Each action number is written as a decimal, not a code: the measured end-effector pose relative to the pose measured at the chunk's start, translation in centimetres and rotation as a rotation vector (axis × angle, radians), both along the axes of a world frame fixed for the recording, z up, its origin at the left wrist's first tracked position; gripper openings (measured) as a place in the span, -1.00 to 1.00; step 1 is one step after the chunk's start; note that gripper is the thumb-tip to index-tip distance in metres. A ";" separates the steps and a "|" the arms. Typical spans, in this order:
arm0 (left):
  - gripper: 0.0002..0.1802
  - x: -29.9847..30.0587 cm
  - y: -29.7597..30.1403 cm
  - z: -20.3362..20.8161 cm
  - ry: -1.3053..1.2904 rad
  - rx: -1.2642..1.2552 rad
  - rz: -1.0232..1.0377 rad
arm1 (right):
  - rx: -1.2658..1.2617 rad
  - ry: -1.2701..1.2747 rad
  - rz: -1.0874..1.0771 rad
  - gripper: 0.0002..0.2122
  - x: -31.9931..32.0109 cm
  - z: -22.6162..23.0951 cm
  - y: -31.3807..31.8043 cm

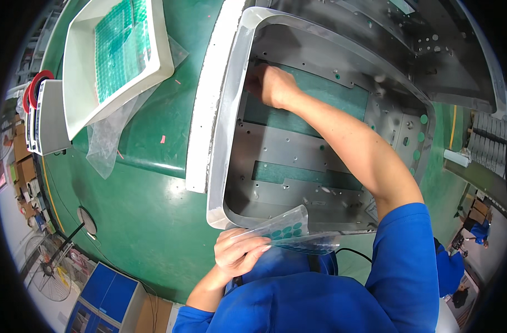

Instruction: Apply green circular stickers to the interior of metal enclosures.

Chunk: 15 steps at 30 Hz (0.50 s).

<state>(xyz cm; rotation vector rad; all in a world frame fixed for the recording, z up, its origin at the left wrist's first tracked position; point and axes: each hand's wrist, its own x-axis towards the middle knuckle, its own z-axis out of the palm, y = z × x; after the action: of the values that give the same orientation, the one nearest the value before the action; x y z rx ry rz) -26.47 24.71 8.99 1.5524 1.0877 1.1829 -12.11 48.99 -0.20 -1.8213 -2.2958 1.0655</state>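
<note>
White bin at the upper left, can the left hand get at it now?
Probably not: the left hand grips a clear sheet with green dots, and the white bin stands well away.

Bright overall, with white glare pooled on the green floor (177,190) left of centre and glossy sheen on the clear sticker sheet (291,223) below centre. Dimmer inside the grey metal housing (278,143), darkly shadowed beside the right hand (277,87). Bowed toward the rim, black at the corners, soft at far left and right.
</note>
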 end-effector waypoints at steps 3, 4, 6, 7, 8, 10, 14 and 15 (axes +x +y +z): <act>-0.84 0.0 -0.1 -0.1 -0.006 -0.002 0.005 | 0.056 0.030 -0.018 -0.85 0.0 -0.3 -0.2; -0.84 0.0 -0.1 -0.1 -0.007 -0.003 0.007 | 0.063 0.024 -0.029 -0.86 0.0 -0.5 -0.3; -0.84 0.0 -0.1 -0.1 -0.005 -0.009 0.009 | 0.074 0.027 -0.047 -0.86 0.0 -0.7 -0.4; -0.84 0.0 -0.1 -0.1 -0.002 -0.014 0.009 | 0.078 0.036 -0.053 -0.86 0.0 -0.7 -0.4; -0.84 0.0 -0.2 -0.1 0.001 -0.019 0.009 | 0.081 0.045 -0.059 -0.86 0.0 -0.7 -0.5; -0.84 0.0 -0.2 -0.1 0.004 -0.025 0.006 | 0.064 0.034 -0.082 -0.84 -0.1 -0.8 -0.5; -0.84 0.0 -0.1 0.0 0.011 -0.026 0.011 | 0.026 -0.013 -0.139 -0.82 -0.3 -0.9 -0.4; -0.84 0.0 -0.1 0.0 0.013 -0.030 0.009 | 0.024 -0.024 -0.139 -0.81 -0.3 -1.0 -0.4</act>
<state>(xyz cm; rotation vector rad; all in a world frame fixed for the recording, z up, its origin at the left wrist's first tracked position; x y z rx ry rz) -26.52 24.58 9.00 1.5355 1.1170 1.1597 -12.40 48.59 -1.17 -1.9617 -2.1466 0.9971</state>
